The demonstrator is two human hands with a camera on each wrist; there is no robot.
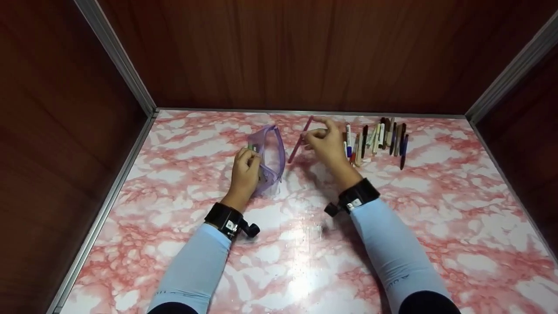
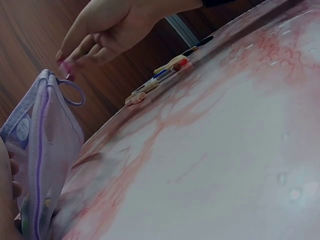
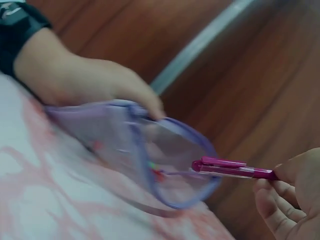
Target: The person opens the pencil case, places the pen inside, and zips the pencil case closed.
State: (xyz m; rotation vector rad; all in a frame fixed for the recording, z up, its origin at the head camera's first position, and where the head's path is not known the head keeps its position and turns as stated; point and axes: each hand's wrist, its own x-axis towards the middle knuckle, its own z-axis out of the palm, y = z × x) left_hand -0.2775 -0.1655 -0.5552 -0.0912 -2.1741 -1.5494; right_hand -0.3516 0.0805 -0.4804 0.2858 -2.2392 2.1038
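Note:
A purple mesh zip pouch stands on the marbled table with its mouth spread, facing right. My left hand grips the pouch's left side, thumb at the rim. A few colored items show through the mesh in the right wrist view. My right hand pinches a magenta pen between thumb and fingers, just right of the pouch opening. In the right wrist view the pen's clip end points at the mouth and overlaps its rim. A purple loop hangs at the zipper's end.
Several pens and markers lie in a loose row at the back right, beyond my right hand. A blue-capped white marker is among the closest. Dark wooden panels with metal edging wall in the table's back and sides.

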